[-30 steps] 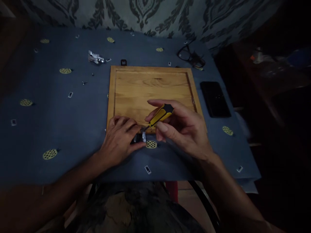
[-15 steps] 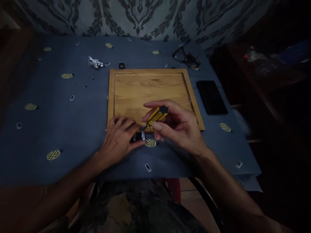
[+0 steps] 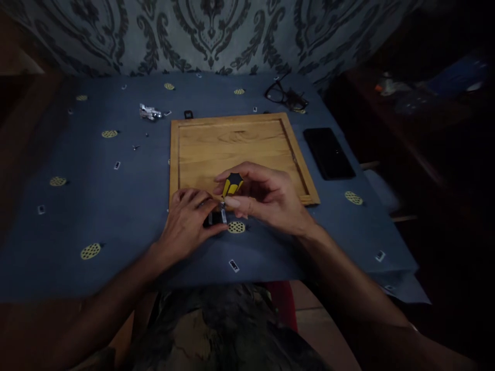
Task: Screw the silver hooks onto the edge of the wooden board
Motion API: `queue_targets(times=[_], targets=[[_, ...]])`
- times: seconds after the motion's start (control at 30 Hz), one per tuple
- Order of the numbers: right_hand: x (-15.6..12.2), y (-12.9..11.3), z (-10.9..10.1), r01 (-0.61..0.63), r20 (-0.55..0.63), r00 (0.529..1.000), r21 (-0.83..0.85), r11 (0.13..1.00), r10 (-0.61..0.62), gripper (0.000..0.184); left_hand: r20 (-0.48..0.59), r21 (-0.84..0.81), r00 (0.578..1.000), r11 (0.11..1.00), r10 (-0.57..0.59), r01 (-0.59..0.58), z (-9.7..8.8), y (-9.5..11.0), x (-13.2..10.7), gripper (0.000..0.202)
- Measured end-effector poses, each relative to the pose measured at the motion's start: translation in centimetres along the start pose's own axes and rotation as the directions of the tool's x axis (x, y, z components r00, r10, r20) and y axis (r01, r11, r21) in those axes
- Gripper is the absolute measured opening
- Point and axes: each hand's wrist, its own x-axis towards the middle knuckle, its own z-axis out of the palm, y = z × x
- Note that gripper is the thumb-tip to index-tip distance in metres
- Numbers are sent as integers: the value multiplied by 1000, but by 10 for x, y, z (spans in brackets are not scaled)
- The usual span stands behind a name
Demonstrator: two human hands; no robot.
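A screwdriver (image 3: 233,184) with a yellow and black handle is pinched between the thumb and fingers of my right hand (image 3: 270,198). It stands nearly upright, and its lower end is at a small shiny metal hinge (image 3: 224,215). My left hand (image 3: 187,216) has its fingers and thumb closed around the hinge, which lies at the near edge of a framed wooden cabinet door (image 3: 232,154). The fingers partly cover the hinge, and the screwdriver's tip is too small to make out.
A second metal hinge (image 3: 150,112) lies at the back left, with a small screw (image 3: 135,147) nearer me. Black-framed glasses (image 3: 286,96) rest behind the door, and a black phone (image 3: 328,153) lies to its right. A blue patterned cloth (image 3: 127,216) covers the table.
My right hand has moved left and turned the screwdriver from a slant to nearly upright over the hinge. The left hand keeps its hold. The whole view has shifted slightly.
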Motion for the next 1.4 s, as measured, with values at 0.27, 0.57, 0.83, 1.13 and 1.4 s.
queue_targets(times=[0.27,0.57,0.83,1.13,1.4], targets=[[-9,4,5,141,-337,932,-7,990,-135,32,7,-20,1000,1000,-2,2,-2,0,1,41],[-15,11,3,76,-328,941,-32,997,-82,36,0,-36,1000,999,-13,13,2,-4,0,41],[-16,20,4,88,-298,950,-38,995,-95,32,-8,-13,1000,1000,-5,5,1,-3,0,41],[-14,21,4,78,-246,967,14,997,-72,36,-25,6,999,999,32,-32,0,-3,1,42],[-12,12,3,54,-169,984,11,998,-52,36,-19,9,1000,1000,16,-16,1,-3,0,40]])
